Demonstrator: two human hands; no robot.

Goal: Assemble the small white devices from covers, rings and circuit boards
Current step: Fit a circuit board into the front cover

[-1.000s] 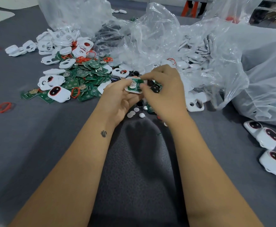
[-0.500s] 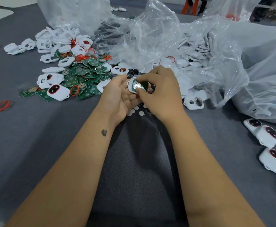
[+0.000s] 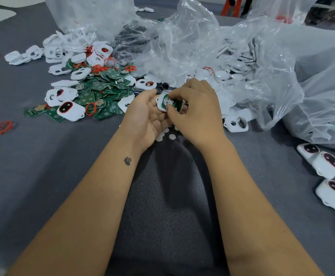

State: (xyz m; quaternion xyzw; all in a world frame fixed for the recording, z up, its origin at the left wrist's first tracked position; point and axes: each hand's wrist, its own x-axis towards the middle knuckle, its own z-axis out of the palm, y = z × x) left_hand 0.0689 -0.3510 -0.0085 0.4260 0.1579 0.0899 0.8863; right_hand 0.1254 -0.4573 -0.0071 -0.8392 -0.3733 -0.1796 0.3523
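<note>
- The white cover [image 3: 161,102] lay in the upturned left hand [image 3: 146,114], cradled on its fingers with the open side facing up, above the grey worktop [image 3: 43,166].
- The right hand [image 3: 195,108] came over it from the right, finger and thumb pinching a green circuit board [image 3: 173,102] that sat partly in the cover and stuck out toward the right edge.
- Both hands were together on the one piece, so neither was nearer; the left held, the right did the fitting.
- The cover's long axis ran roughly left to right between the palms, and the board looked tilted rather than flat in it. Whether it was fully seated I could not tell; the right fingers hid that side.
- The next move probably called for pressing the board down and leftward into the shell.
- Spare boards [image 3: 103,90] and red rings [image 3: 91,109] lay in a heap to the left, well apart from the hands; finished devices [image 3: 328,165] sat at the right edge, near the plastic bags [image 3: 262,56].
</note>
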